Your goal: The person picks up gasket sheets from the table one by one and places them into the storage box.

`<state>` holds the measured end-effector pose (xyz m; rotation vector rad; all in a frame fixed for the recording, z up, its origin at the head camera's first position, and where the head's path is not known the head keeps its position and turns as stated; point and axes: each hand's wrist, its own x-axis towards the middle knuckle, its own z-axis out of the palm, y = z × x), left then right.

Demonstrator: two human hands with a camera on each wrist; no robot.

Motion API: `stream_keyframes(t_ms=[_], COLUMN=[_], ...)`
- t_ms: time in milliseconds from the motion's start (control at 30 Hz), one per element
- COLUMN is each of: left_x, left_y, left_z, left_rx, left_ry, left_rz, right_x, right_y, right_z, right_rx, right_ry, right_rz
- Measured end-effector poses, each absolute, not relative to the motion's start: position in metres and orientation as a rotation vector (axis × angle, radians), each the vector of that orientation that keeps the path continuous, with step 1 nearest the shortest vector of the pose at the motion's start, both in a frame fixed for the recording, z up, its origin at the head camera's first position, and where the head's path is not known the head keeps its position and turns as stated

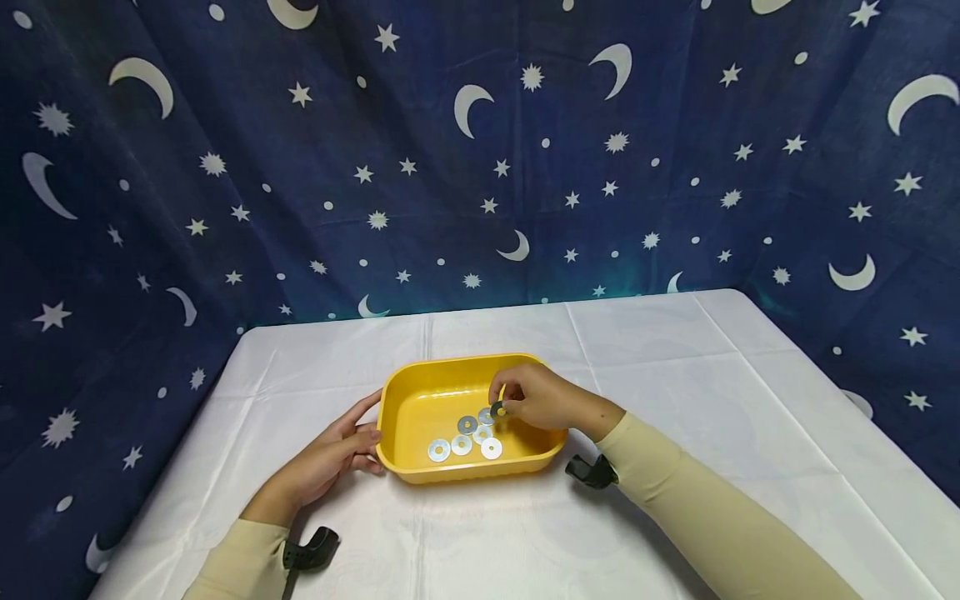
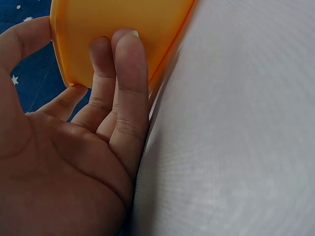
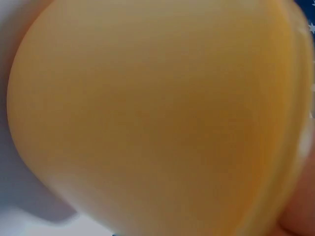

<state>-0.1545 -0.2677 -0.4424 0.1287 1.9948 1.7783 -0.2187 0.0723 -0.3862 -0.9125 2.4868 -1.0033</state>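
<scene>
A yellow plastic tray with rounded corners stands on the white-covered table. My left hand grips its left end, thumb at the rim; in the left wrist view several fingers lie against the outer wall. Inside the tray, my right hand pinches a dark-looking washer between thumb and fingertips, above the right part of the floor. Several flat silver washers lie on the floor near the front, some touching or overlapping. The right wrist view is filled by the tray's outer wall, which hides the fingertips.
White cloth with fold creases covers the table. Behind and beside it hangs a dark blue curtain with moons and stars. Black wrist-worn devices sit at both sleeves, the right one close to the tray's front right corner.
</scene>
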Motion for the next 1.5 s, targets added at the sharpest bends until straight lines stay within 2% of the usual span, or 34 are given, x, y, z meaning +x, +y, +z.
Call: stream_keyframes(t_ms=[733,1500], left_x=[-0.152,-0.151], left_y=[-0.269,-0.268], left_z=[-0.44,-0.438], left_rx=[0.172,0.168], left_ry=[1.983,1.991], left_rz=[1.791,1.781], right_x=[-0.22,-0.216], right_y=[0.058,0.056], right_z=[-0.396,-0.399], right_rx=[-0.799,-0.825], right_ry=[2.493,2.604], right_rz=[-0.739,-0.618])
